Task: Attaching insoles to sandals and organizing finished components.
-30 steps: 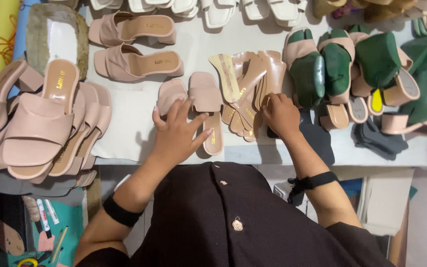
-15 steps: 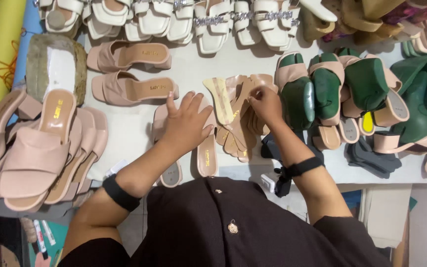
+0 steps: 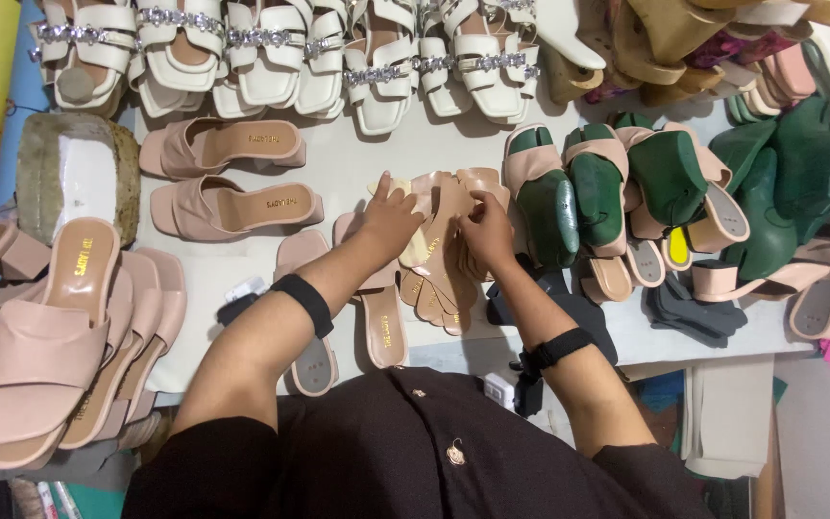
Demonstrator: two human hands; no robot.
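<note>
Both the left hand and right hand grip the stack of tan insoles lying between them.

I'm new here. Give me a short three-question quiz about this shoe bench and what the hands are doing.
1. True or false: both hands touch the stack of tan insoles.
2. Which colour are the shoe lasts right of the hands? A) green B) red C) blue
3. What do the white sandals at the far edge carry on their straps?

Key:
1. True: left hand and right hand rest on it.
2. A
3. Sparkling stones.
</note>
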